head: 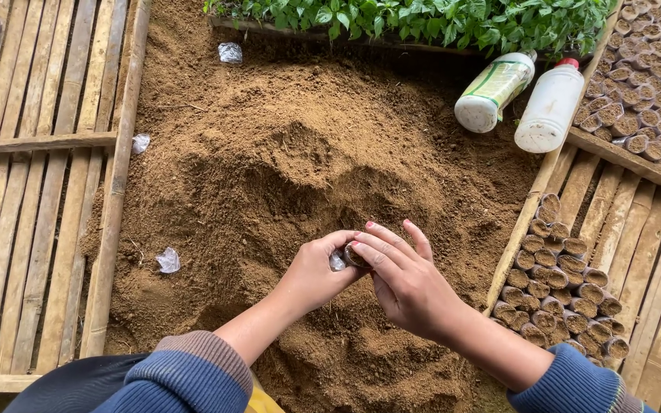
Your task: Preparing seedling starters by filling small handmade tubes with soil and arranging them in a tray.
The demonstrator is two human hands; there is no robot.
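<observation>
My left hand (pixel 317 271) and my right hand (pixel 403 279) meet over a pile of brown soil (pixel 292 176). Together they hold a small clear plastic seedling bag (pixel 343 258) partly filled with soil. The left hand grips the bag from the left. The right hand's fingers, with pink nails, press on its top. Most of the bag is hidden by the fingers.
Several soil-filled bags (pixel 564 294) stand packed on a bamboo tray (pixel 652 252) at the right, more (pixel 644 84) at top right. Two white plastic bottles (pixel 525 95) lie by the tray's corner. Green seedlings (pixel 422 19) line the top. Empty bags (pixel 167 261) lie on the soil. A bamboo rack (pixel 40 176) is left.
</observation>
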